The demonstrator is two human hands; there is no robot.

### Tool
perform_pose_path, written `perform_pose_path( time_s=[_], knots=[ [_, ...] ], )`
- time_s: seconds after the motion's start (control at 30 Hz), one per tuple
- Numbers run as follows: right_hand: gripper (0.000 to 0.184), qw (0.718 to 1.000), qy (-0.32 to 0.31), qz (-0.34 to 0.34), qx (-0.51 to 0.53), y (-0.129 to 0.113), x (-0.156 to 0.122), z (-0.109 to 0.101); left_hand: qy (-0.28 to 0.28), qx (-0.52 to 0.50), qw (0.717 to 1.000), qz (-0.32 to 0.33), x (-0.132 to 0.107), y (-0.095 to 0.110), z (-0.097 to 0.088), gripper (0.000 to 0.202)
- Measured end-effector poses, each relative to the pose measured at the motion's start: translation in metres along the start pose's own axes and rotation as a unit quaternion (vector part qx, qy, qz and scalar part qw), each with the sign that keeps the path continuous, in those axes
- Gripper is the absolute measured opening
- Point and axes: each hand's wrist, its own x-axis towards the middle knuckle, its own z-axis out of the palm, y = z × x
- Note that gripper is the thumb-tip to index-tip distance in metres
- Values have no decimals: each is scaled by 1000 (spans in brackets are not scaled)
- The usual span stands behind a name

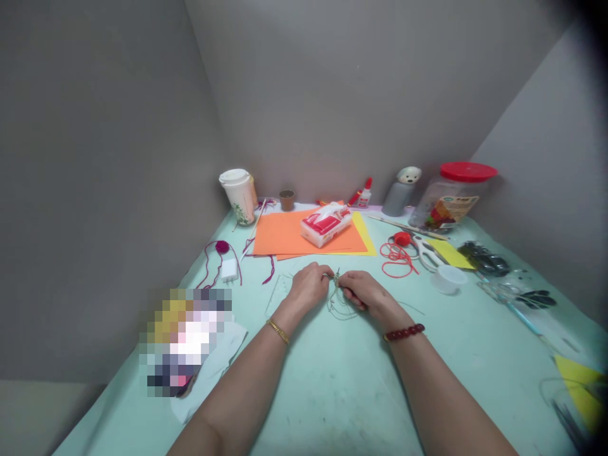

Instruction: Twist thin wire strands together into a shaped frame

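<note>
Both my hands meet near the middle of the table, with fingertips pinched on a small knotted bundle of thin green cord (pixel 337 278). My left hand (pixel 311 284) grips it from the left, thumb and index finger together. From the right, my right hand (pixel 363 288) pinches the same bundle, its other fingers curled under. Loose loops of the cord hang below and between the hands, and one end trails off past my right wrist. A clear ruler-like sheet (pixel 279 294) lies flat beside my left hand. The exact knot is too small to make out.
Behind my hands, a tissue pack (pixel 327 223) rests on orange paper (pixel 275 234). Red cord (pixel 398 261), scissors (pixel 427 253), a small clear cup (pixel 449 278) and a red-lidded jar (pixel 449 199) stand right. Purple yarn (pixel 222 247), a white charger (pixel 228 270) and a lidded cup (pixel 239 196) are left.
</note>
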Motion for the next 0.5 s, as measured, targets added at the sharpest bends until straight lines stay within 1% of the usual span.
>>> perform_pose_path(
  time_s=[0.23,0.33,0.37,0.43,0.5],
  knots=[
    [27,1000,-3,0,-6,3,5,-2,-11,4,1000,-6,-2,4,-9,37],
    [27,1000,-2,-5,-10,5,7,-2,-17,16,999,-24,-4,7,-14,28],
    [26,1000,-1,-6,-10,5,7,-2,-8,28,999,-37,-5,8,-15,24],
    [25,1000,-1,-8,-9,6,6,-2,37,49,996,-58,-5,11,-15,25],
    [25,1000,-1,-8,-6,6,5,-2,92,40,994,-49,-4,12,-10,26]
  ],
)
